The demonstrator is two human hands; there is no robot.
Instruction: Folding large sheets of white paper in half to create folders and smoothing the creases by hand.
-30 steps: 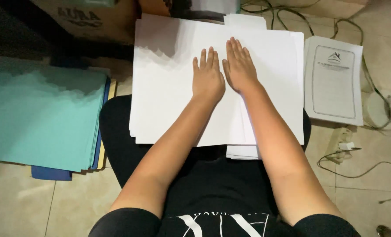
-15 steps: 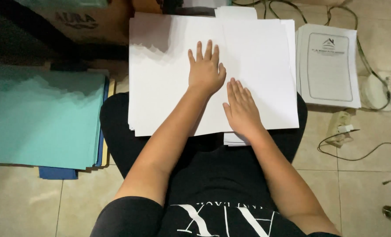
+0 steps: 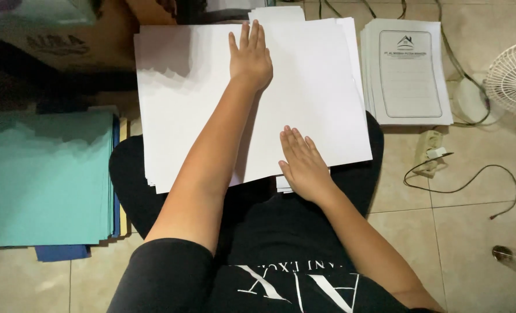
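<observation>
Two flat hands — left hand (image 3: 251, 61), right hand (image 3: 302, 163) — on white sheets (image 3: 321, 87)

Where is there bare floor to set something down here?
Bare tile lies right of the person's knee, below the cable and printed stack. Crowded: white sheets under the left hand and right hand, teal sheets on the left.

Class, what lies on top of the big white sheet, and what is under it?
Both hands, left hand and right hand, lie flat on the white sheet. More paper edges show beneath; the rest is covered.
</observation>
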